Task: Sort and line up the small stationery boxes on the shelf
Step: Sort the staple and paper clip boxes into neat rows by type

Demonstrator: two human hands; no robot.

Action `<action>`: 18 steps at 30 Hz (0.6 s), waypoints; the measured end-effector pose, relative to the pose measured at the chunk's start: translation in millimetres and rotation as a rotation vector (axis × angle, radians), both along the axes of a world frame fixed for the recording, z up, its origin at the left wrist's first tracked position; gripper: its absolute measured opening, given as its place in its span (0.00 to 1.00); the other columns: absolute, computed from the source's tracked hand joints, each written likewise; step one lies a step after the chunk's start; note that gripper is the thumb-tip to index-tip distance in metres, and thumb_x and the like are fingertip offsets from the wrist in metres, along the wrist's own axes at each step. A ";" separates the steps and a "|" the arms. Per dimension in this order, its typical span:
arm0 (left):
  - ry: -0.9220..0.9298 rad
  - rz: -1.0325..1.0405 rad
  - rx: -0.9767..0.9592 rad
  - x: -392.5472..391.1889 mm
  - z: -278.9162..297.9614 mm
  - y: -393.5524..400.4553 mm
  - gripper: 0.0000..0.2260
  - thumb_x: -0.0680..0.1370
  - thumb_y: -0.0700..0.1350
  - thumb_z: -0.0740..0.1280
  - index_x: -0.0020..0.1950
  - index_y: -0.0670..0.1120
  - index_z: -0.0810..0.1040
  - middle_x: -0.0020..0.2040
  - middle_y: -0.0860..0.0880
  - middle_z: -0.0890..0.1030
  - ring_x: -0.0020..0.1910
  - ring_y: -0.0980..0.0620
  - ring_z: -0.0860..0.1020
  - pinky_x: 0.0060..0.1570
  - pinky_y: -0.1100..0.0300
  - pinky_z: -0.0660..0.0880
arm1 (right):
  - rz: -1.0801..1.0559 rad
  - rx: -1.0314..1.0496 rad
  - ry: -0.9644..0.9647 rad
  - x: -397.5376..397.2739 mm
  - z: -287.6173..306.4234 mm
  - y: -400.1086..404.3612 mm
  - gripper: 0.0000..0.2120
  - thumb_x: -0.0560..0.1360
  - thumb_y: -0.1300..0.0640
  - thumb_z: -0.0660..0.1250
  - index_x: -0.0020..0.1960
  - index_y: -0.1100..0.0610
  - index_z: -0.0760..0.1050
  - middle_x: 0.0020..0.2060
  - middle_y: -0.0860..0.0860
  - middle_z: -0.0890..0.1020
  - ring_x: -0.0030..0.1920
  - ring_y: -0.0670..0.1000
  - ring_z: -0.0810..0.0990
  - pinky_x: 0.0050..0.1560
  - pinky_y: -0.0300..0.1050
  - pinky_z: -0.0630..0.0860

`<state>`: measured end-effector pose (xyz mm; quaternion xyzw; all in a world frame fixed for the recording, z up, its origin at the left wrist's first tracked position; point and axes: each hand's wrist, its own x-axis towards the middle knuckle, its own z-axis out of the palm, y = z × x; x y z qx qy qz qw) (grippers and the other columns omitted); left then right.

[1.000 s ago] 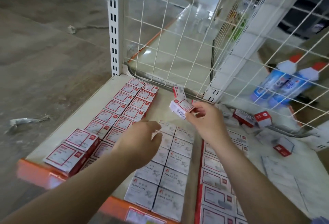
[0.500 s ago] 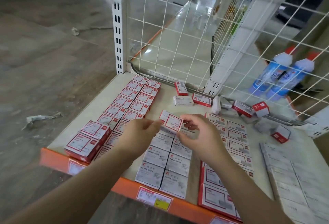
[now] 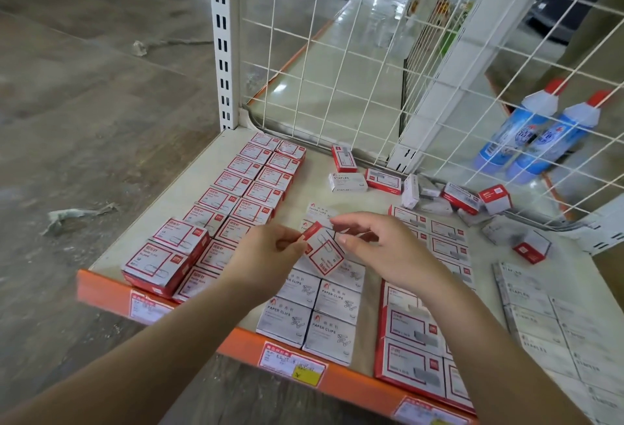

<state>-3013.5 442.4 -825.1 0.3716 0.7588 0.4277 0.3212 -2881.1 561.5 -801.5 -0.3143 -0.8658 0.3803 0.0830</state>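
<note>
Under both wrists lie white cardboard paper-clip boxes (image 3: 305,318). The left hand (image 3: 266,257) pinches a small red-and-white cardboard box (image 3: 322,250) by its corner, tilted; the right hand (image 3: 378,249), fingers loosely curled, touches it. Beyond the hands, loose staple boxes (image 3: 347,182) lie scattered.

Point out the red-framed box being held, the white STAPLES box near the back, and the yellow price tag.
Held box (image 3: 325,252), head view: its white top face.
STAPLES box (image 3: 347,182), head view: its printed top.
Yellow price tag (image 3: 305,374), head view: its yellow patch.
</note>
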 end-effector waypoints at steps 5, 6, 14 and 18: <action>0.035 -0.047 0.028 4.1 0.0 1.3 0.08 0.78 0.44 0.64 0.54 0.46 0.80 0.31 0.57 0.76 0.23 0.65 0.71 0.23 0.74 0.64 | -0.011 -0.084 0.053 -6.7 -4.0 -0.4 0.15 0.73 0.59 0.70 0.59 0.51 0.78 0.45 0.39 0.80 0.46 0.37 0.79 0.50 0.32 0.74; 0.033 -0.051 0.029 4.7 -0.4 1.4 0.07 0.78 0.44 0.64 0.53 0.46 0.80 0.30 0.56 0.76 0.22 0.65 0.70 0.23 0.74 0.63 | -0.021 -0.097 0.062 -7.0 -5.7 -0.6 0.15 0.72 0.60 0.70 0.58 0.51 0.78 0.44 0.40 0.81 0.44 0.37 0.79 0.50 0.32 0.74; -0.056 -0.009 -0.027 8.3 -3.9 -1.1 0.20 0.78 0.47 0.64 0.69 0.44 0.69 0.59 0.49 0.79 0.56 0.55 0.76 0.53 0.64 0.72 | -0.141 -0.042 0.111 -5.6 -7.2 -2.3 0.15 0.73 0.58 0.69 0.57 0.45 0.77 0.47 0.41 0.79 0.47 0.40 0.78 0.48 0.34 0.74; -0.028 -0.058 -0.088 13.5 -4.2 -2.7 0.16 0.79 0.49 0.61 0.66 0.46 0.73 0.56 0.49 0.80 0.51 0.54 0.78 0.52 0.61 0.74 | -0.249 -0.086 0.205 -8.2 -4.0 -5.5 0.15 0.74 0.59 0.65 0.59 0.46 0.75 0.43 0.43 0.77 0.39 0.39 0.75 0.36 0.26 0.70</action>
